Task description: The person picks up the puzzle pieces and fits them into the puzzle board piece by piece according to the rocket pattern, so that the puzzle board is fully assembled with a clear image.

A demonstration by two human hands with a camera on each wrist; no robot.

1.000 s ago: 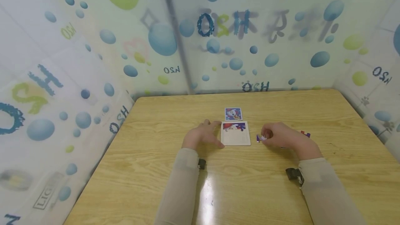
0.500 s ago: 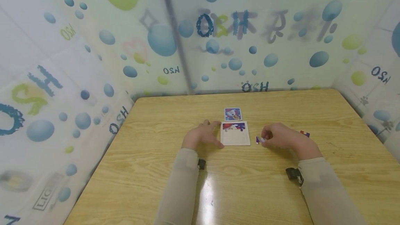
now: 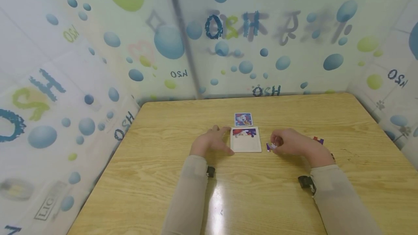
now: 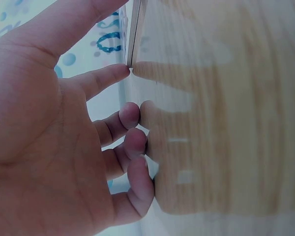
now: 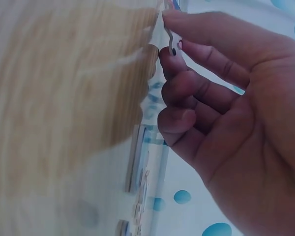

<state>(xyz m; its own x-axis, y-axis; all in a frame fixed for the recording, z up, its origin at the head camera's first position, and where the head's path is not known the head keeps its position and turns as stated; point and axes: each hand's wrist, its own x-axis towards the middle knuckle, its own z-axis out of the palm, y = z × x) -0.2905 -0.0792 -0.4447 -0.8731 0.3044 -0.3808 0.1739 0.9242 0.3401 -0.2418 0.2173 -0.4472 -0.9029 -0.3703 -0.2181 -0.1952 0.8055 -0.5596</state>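
Note:
A square puzzle tray (image 3: 245, 146) lies on the table, its far strip filled with red, white and purple picture pieces and the rest bare. My left hand (image 3: 210, 142) is at its left side, thumb and index finger spread against the edge. In the left wrist view the other fingertips (image 4: 135, 140) rest on the tabletop. To the right of the tray, my right hand (image 3: 295, 143) pinches a purple-and-white puzzle piece (image 3: 269, 147) between thumb and fingers, just above the table. Its edge shows in the right wrist view; the fingers partly hide it.
A small picture card (image 3: 243, 119) lies just beyond the tray. Loose puzzle pieces (image 3: 318, 140) lie to the right of my right hand, some partly hidden by it. Patterned sheeting (image 3: 246, 66) stands behind the wooden table (image 3: 183, 117) and at its sides.
My right hand has shifted slightly left and turned a little with the puzzle piece, uncovering another piece beside its wrist. My left hand stays by the tray.

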